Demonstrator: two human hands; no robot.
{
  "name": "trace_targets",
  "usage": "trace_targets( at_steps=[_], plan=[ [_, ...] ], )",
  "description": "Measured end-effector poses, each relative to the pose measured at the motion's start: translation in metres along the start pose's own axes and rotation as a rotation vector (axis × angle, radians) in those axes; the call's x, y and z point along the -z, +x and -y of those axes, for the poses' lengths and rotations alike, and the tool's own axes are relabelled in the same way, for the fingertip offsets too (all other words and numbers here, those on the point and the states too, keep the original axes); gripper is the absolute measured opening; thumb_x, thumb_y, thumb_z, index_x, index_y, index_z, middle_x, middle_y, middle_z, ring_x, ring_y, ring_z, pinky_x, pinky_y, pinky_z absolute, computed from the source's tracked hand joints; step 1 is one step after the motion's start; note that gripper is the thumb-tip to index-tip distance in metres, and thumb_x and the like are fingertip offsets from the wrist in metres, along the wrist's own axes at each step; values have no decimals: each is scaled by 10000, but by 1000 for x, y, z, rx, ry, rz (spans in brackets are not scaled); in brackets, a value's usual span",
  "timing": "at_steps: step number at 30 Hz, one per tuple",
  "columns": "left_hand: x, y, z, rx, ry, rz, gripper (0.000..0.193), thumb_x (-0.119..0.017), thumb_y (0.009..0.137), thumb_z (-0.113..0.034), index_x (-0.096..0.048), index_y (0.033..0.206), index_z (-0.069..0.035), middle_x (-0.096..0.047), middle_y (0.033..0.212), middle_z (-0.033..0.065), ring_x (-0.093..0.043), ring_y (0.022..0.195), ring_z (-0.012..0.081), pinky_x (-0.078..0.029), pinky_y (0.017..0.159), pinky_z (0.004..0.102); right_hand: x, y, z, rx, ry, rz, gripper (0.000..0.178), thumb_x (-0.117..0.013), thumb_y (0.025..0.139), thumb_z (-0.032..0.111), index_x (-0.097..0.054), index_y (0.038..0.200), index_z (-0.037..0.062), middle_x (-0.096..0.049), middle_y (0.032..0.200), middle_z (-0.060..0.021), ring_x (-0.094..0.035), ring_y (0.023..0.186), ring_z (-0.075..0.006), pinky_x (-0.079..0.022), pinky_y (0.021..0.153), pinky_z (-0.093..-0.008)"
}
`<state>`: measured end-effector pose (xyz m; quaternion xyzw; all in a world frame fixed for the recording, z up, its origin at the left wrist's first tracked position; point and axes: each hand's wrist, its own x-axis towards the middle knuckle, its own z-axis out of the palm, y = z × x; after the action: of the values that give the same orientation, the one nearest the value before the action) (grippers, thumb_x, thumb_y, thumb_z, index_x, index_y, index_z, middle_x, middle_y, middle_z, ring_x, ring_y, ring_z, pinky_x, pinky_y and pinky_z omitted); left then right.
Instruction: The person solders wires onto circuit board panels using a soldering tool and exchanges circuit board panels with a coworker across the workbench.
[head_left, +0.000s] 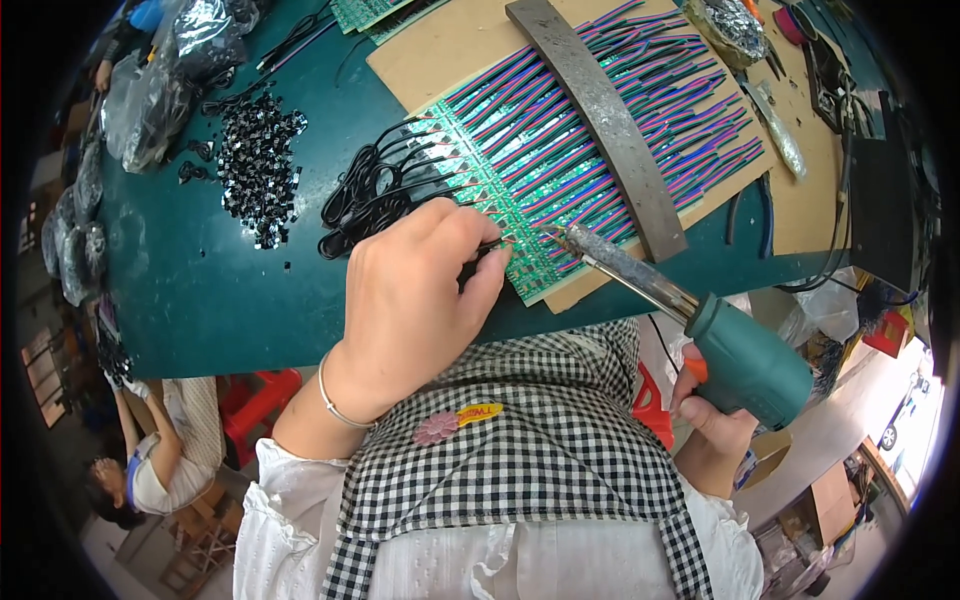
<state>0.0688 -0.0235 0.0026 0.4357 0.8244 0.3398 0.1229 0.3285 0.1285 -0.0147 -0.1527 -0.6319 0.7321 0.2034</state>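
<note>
My left hand (415, 290) pinches the end of a thin black cable (491, 246) at the near end of a green circuit board panel (530, 268). In my right hand (716, 425) is a green soldering gun (755, 362), its tip pointing left, close to the board by the pinched cable end. Whether the tip touches the board I cannot tell. Rows of multicoloured wires (540, 140) run from the panel to the upper right. Several coiled black cables (370, 195) join its left edge. A flat metal bar (600, 125) lies across the wires.
Cardboard (420, 75) lies under the panel. A heap of small black parts (258, 165) sits to the left, with plastic bags (150, 110) beyond. On the right are a second cardboard piece (815, 200) and a blue-handled tool (767, 215). Another person (165, 460) works at lower left.
</note>
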Motion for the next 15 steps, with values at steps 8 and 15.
trace_targets(
  at_steps=[8,15],
  plan=[
    [-7,-1,5,-46,-15,10,109,-680,695,-51,-573,711,-44,-580,638,78,-556,492,239,-424,432,326,4,-10,-1,-28,-114,5,548,-752,670,16,-493,1132,-126,-601,1010,-191,-578,541,-195,-461,441,-242],
    [-7,2,2,7,-37,16,111,-688,691,-70,-581,680,-45,-586,617,78,-546,471,224,-418,427,321,3,-9,0,-35,-183,52,516,-734,660,-14,-508,1111,-118,-600,967,-175,-583,555,-207,-468,461,-259]
  ],
)
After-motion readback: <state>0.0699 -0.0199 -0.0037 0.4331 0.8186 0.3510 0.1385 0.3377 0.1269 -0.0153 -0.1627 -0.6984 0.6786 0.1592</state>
